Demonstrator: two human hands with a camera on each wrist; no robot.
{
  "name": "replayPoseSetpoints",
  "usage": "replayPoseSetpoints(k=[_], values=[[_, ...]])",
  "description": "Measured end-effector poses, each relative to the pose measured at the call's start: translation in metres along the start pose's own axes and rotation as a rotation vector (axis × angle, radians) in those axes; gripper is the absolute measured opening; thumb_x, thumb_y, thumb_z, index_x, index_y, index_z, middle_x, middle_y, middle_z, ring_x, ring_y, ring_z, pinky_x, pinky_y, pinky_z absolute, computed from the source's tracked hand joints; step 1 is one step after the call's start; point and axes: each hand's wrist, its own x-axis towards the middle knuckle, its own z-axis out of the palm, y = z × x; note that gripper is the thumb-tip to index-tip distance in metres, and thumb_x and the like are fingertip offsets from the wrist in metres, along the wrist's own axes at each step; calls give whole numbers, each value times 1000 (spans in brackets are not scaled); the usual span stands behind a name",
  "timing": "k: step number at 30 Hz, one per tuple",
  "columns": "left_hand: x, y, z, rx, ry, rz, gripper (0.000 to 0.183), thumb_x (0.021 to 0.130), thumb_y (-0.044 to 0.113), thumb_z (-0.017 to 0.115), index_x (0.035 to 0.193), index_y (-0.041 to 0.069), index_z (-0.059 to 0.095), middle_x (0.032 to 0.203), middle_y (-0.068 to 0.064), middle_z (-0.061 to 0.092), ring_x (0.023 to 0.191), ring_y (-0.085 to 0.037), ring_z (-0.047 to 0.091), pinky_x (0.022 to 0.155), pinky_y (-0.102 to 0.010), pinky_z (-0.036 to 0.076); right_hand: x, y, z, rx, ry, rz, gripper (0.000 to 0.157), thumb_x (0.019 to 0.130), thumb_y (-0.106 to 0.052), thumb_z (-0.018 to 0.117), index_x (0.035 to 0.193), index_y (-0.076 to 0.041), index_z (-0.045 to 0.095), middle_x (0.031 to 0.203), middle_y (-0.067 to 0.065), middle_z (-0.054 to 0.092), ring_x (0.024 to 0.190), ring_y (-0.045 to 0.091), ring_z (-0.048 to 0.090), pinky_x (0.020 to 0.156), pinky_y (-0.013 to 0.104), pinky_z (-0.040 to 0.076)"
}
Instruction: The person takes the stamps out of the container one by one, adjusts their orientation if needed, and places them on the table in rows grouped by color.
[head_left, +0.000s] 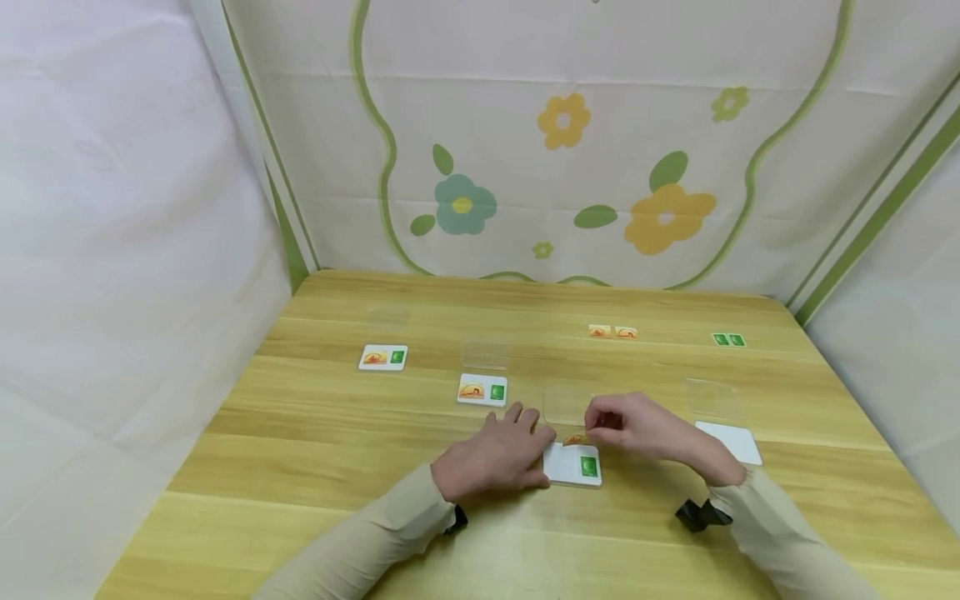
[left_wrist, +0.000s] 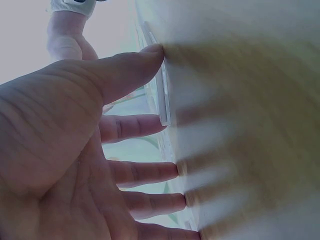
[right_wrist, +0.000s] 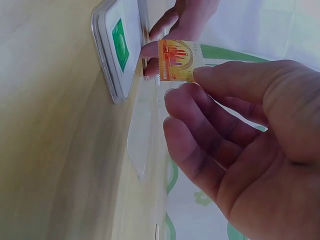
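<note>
My right hand pinches an orange postage stamp with perforated edges between thumb and fingertips. The stamp hangs over the far edge of a white rectangular case, which has a green stamp on its right half. My left hand lies at the left side of that case, its thumb and index fingertip right at the case's edge. In the left wrist view, the other fingers are spread and fairly straight, their tips on the table. A clear plastic lid sits just beyond the case.
Two white cases, one at far left and one nearer, each bear an orange and a green stamp. A plain white case lies right, partly behind my wrist. Loose orange stamps and green stamps lie toward the back.
</note>
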Motion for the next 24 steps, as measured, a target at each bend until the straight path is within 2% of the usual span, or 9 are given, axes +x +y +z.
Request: replayPoseSetpoints(k=[9, 24], values=[[1, 1, 0, 2, -9, -7, 49, 89, 56, 63, 124, 23, 52, 124, -5, 53, 113, -24, 48, 88, -53, 51, 6, 4, -9, -11, -18, 35, 7, 94, -12, 65, 91, -18, 67, 85, -7, 67, 74, 1, 55, 66, 21, 50], [2, 0, 0, -19, -43, -19, 49, 90, 57, 62, 125, 24, 51, 129, -6, 51, 117, -25, 47, 90, -54, 50, 16, 12, -21, -12, 5, 91, 5, 96, -17, 63, 93, -14, 66, 78, 2, 66, 66, 4, 56, 59, 22, 48]])
